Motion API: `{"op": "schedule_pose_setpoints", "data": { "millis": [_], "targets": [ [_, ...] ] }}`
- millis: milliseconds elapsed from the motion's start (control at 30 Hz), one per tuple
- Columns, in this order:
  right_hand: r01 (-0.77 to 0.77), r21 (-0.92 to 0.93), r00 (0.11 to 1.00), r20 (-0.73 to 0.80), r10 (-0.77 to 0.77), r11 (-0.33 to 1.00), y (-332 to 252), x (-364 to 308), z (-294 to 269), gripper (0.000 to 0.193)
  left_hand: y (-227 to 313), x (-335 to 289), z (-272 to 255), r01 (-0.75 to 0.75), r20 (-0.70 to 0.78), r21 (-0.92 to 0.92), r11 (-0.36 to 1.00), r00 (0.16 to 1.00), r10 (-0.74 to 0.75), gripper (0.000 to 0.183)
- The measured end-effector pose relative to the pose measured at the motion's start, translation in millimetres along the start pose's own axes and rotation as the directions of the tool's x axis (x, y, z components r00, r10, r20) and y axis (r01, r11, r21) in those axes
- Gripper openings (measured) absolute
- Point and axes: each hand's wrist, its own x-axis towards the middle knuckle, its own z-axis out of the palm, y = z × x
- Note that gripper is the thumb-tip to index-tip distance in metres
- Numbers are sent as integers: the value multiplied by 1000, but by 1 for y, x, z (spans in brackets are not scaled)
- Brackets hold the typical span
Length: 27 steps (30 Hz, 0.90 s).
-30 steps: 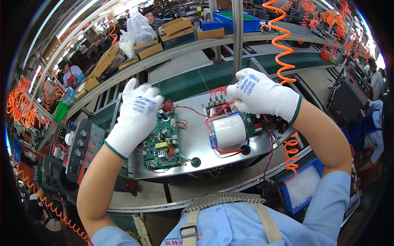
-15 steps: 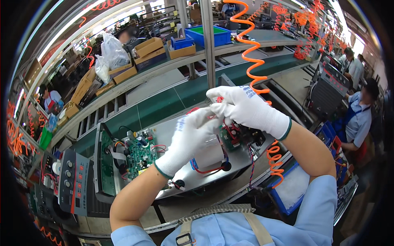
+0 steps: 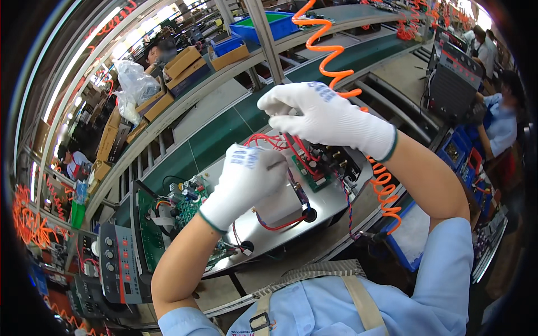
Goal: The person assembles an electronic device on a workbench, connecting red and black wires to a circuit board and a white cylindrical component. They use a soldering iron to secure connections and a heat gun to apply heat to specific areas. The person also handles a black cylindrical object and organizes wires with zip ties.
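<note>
The hands (image 3: 328,117) wear white gloves (image 3: 238,187), blue-printed and green-cuffed; beige straps (image 3: 365,302) overlie a light-blue shirt (image 3: 314,297).

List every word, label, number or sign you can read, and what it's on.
No text is legible enough to quote.
Right glove: blue print, blurred and foreshortened.
Left glove: blue print, blurred.
Light-blue shirt: print near the bottom edge, too small.
Left control panel: markings too small.
Upper-right machine: panel markings too small.

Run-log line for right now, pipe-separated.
left hand: curled by white cylinder, grip unclear | right hand: fingers bent near red wires, grip unclear | small green board: right of cylinder, on metal panel
</note>
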Motion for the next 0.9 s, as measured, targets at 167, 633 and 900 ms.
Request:
{"op": "schedule_pose_setpoints", "data": {
  "millis": [167, 633, 900],
  "targets": [
    [-58, -55, 997, 39, 60, 997, 10, 8, 10, 37, 28, 28, 6, -134, 231, 524, 841, 973, 11, 22],
    [-28, -11, 999, 28, 29, 1000, 25, 2, 7, 37, 23, 33, 14, -142, 286, 433, 890, 958, 13, 24],
    [-49, 20, 999, 12, 49, 999, 28, -1, 9, 39, 11, 44, 24, -191, 357, 345, 919, 932, 59, 23]
  ]
}}
